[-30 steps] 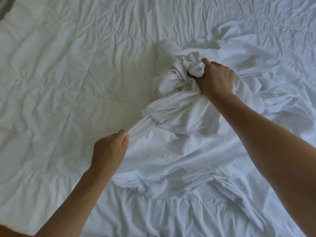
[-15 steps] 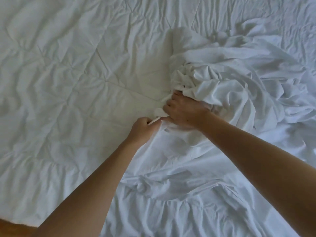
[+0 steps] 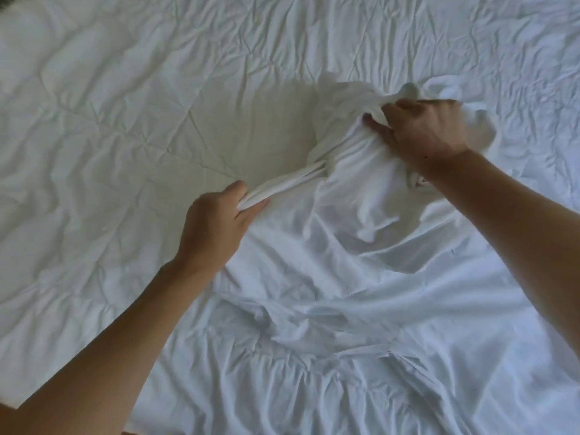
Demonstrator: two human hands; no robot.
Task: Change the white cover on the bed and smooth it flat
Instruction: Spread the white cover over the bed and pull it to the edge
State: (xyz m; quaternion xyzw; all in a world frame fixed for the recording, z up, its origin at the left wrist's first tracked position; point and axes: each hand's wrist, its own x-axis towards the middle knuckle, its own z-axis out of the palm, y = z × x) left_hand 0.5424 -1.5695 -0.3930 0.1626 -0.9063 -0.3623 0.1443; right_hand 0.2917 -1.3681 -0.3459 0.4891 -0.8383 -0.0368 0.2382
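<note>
Starting nearest us, loose folds of the white cover (image 3: 361,309) lie rumpled over the near edge of the bed (image 3: 94,105), and both our forearms reach out across them. Our left hand (image 3: 216,221) is the nearer one; its fingers (image 3: 251,207) are curled round a twisted strip of the cover, thumb on top, pinching it tight. From that grip the strip runs taut, up and to the right, into the gathered bunch of cloth further out. There our right hand (image 3: 423,130) grips the bunch from above, its fingers (image 3: 375,124) curled into the folds, though we cannot see how much cloth lies under the palm. So the cover's long axis at this moment runs slantwise from lower left to upper right, stretched between our two hands, with the slack falling back toward us beneath it. We judge the coming move turns on that line: drawing the hands further apart along it should open the bunch out. Beyond the right hand, the crinkled surface of the bed spreads away, still creased.
</note>
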